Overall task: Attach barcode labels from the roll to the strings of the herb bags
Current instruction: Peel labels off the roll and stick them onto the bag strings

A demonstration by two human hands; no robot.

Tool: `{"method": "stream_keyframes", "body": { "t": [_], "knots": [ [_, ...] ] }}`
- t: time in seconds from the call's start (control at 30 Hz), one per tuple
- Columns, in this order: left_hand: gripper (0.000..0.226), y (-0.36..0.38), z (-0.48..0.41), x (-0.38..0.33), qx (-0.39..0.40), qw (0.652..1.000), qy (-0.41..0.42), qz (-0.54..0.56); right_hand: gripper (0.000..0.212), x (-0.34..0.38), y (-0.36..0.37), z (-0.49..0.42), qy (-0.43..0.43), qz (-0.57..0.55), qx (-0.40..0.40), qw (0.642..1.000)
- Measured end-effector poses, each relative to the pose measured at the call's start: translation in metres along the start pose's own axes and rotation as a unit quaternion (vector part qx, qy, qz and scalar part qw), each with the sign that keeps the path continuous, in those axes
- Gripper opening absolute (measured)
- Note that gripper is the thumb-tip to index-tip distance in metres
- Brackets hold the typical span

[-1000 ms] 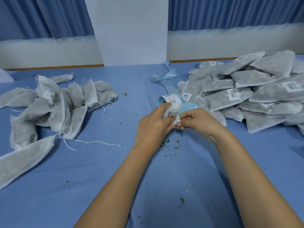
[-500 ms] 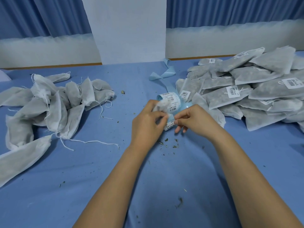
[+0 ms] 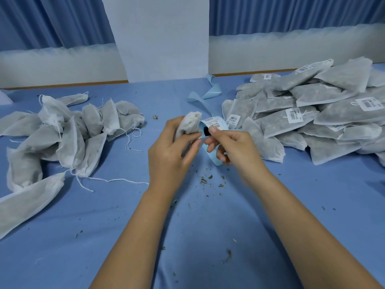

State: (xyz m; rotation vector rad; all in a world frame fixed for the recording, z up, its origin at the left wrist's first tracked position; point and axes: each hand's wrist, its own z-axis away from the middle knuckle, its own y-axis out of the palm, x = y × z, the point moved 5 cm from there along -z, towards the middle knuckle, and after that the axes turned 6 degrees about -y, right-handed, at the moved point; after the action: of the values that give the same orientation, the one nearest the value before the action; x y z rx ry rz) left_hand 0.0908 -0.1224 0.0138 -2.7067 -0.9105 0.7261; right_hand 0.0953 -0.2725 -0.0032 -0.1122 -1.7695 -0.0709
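Gripping one herb bag (image 3: 188, 127), the left hand (image 3: 166, 155) has its fingers (image 3: 194, 146) and thumb curled round the bag's lower half. The bag is raised above the middle of the blue tabletop (image 3: 208, 215). Its long axis runs nearly upright, with the top end leaning a little to the right toward the single label roll (image 3: 220, 122).

The right hand (image 3: 237, 151) is just in front of that roll. Its fingers are curled, and forefinger and thumb are drawn close together. Whether they pinch a label or a string cannot be told.

The roll lies on its side with its dark core facing the camera. One pale blue backing strip (image 3: 210, 92) trails from it toward the far edge.

Two heaps of bags flank the hands:
- The unlabelled heap (image 3: 68, 132) is on the left, with loose white strings spilling out.
- The labelled heap (image 3: 312, 113) is on the right, showing at least five barcode tags.

The bags in both heaps overlap too much to count exactly. Herb crumbs (image 3: 208, 180) dot the cloth below the hands.
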Motion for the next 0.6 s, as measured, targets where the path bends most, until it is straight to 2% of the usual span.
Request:
{"method": "stream_keyframes", "body": {
  "t": [0.1, 0.2, 0.27, 0.37, 0.5, 0.53, 0.6],
  "knots": [
    [0.005, 0.001, 0.000, -0.004, 0.008, 0.999, 0.040, -0.020, 0.027, -0.004, -0.002, 0.000, 0.035, -0.012, 0.008, 0.999],
    [0.008, 0.004, 0.001, -0.004, 0.032, 0.999, 0.038, -0.015, 0.022, -0.007, -0.003, 0.000, 0.071, -0.045, 0.010, 0.996],
    [0.014, 0.006, 0.000, 0.001, 0.065, 0.998, -0.005, 0.025, 0.021, -0.009, -0.005, -0.001, 0.096, -0.049, 0.020, 0.994],
    [0.027, 0.006, -0.002, 0.015, 0.099, 0.981, -0.116, 0.119, 0.019, -0.007, -0.012, -0.001, 0.108, -0.018, 0.017, 0.994],
    [0.021, -0.003, -0.002, 0.030, 0.063, 0.951, -0.235, 0.189, 0.029, 0.008, -0.033, -0.006, 0.014, 0.057, -0.087, 0.994],
    [0.024, -0.003, -0.002, 0.031, 0.068, 0.949, -0.244, 0.189, 0.030, 0.013, -0.033, -0.006, -0.019, 0.029, -0.085, 0.996],
    [0.029, 0.002, -0.001, 0.030, 0.097, 0.944, -0.247, 0.198, 0.029, 0.022, -0.020, -0.004, -0.077, -0.060, -0.020, 0.995]
  ]
}}
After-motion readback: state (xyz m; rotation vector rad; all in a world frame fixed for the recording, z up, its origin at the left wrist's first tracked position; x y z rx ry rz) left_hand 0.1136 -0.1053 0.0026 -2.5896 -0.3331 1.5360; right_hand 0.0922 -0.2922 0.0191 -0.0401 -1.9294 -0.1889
